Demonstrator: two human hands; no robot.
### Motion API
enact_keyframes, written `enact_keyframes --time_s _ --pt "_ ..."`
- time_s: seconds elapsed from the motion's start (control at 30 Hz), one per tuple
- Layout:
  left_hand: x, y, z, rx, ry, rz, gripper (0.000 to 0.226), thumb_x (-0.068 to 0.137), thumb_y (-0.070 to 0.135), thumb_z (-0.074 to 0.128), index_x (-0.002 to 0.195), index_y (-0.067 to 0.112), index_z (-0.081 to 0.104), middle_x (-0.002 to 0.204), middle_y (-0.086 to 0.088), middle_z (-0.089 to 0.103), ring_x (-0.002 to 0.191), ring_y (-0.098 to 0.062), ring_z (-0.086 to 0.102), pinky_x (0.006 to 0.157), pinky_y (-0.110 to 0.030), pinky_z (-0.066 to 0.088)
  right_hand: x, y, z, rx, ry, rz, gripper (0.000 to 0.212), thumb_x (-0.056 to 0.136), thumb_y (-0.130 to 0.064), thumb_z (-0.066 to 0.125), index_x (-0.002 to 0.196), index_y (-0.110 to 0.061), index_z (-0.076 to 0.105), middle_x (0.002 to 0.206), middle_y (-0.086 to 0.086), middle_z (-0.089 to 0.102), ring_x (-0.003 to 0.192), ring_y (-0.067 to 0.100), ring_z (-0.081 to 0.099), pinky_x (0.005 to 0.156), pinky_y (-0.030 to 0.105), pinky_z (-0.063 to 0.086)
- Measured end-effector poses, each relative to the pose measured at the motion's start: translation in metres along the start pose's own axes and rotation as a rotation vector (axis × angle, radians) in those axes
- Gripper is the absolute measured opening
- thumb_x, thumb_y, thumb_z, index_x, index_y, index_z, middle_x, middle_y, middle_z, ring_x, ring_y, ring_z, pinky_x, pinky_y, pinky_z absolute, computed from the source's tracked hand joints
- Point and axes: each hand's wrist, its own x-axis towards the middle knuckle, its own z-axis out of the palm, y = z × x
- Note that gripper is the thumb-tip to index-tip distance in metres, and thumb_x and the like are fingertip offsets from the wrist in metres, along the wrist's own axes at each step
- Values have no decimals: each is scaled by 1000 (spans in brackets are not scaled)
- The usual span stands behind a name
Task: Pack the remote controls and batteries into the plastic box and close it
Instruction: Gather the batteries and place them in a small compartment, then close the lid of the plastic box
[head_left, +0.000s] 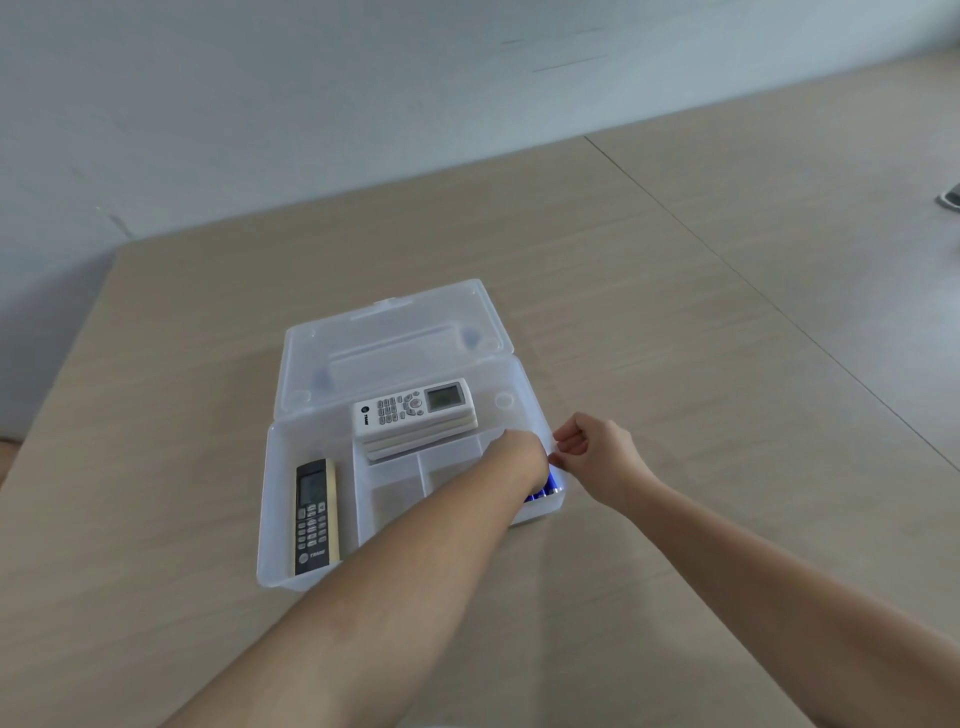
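The clear plastic box (270, 519) stands open on the table, its lid (395, 343) leaning back. A black remote (314, 517) lies in the left compartment. Two or three white remotes (413, 410) are stacked at the back of the inner tray. Blue batteries (543, 492) lie in the tray's right compartment. My left hand (517, 457) reaches down into that compartment right above the batteries, and its fingers are hidden. My right hand (597, 457) is just outside the box's right wall, fingers curled, thumb and fingertips pinching the rim.
The box sits on a light wooden table (675, 364) with a seam running diagonally at the right. A small dark object (951, 200) lies at the far right edge. A pale wall rises behind the table.
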Motion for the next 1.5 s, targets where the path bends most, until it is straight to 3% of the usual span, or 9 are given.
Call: enact_keyframes --time_s 0.23,0.33,0.47,0.7,0.87,1.03,1.13,1.4,1.5 --pt "0 4 -9 142 -183 1 35 93 6 49 128 8 52 77 -4 44 62 -17 45 53 -25 38 1 1 2 -7 3 -14 14 79 -7 71 83 -12 58 82 2 59 64 4 50 59 11 41" --pt "-5 4 -13 143 -190 -26 11 94 10 48 99 5 57 73 -4 43 57 -16 42 59 -25 39 1 2 3 -4 1 -15 14 79 -7 70 83 -12 58 81 2 60 64 4 51 58 11 40" --pt "-2 4 -10 152 -192 -37 30 96 7 43 65 8 44 68 -3 42 56 -14 39 75 -24 37 2 3 3 -11 -4 -15 15 79 -9 71 84 -13 58 82 3 61 66 6 52 58 11 40" --pt "-12 -1 -19 -149 -173 -65 34 97 7 46 127 -2 58 133 -16 60 110 -28 64 100 -37 49 0 3 2 -17 -10 -1 16 79 -8 71 86 -13 57 84 3 60 72 13 53 59 14 42" --pt "-11 -26 -67 -429 -280 -171 40 103 7 28 131 -14 49 134 -21 59 97 -20 74 73 -22 56 9 -11 -7 -69 1 12 13 82 -19 67 91 -12 60 76 -1 60 71 15 54 52 20 39" --pt "-23 -92 -131 -545 276 -118 30 94 5 37 112 -6 59 95 -18 72 79 -30 70 72 -34 57 45 -52 -13 -51 84 -24 17 87 -26 57 93 -12 62 81 0 61 68 11 52 51 22 37" --pt "-24 -150 -142 -496 653 -236 30 89 11 48 115 3 60 117 -18 66 107 -34 63 83 -33 49 75 -80 -4 -75 83 -54 23 86 -26 58 103 -11 63 88 0 60 78 17 53 58 23 38" --pt "1 -257 -71 -785 520 -548 68 88 33 57 144 4 32 147 -16 40 132 -35 44 103 -41 42 139 -96 39 -166 80 69 19 86 -23 54 86 -5 59 80 26 52 79 32 56 60 31 44" --pt "17 -262 -58 -1040 487 -551 72 92 37 54 151 7 24 154 -12 33 138 -32 38 105 -40 36 151 -87 52 -118 120 119 17 86 -17 50 72 -9 47 63 10 41 67 26 44 55 28 33"
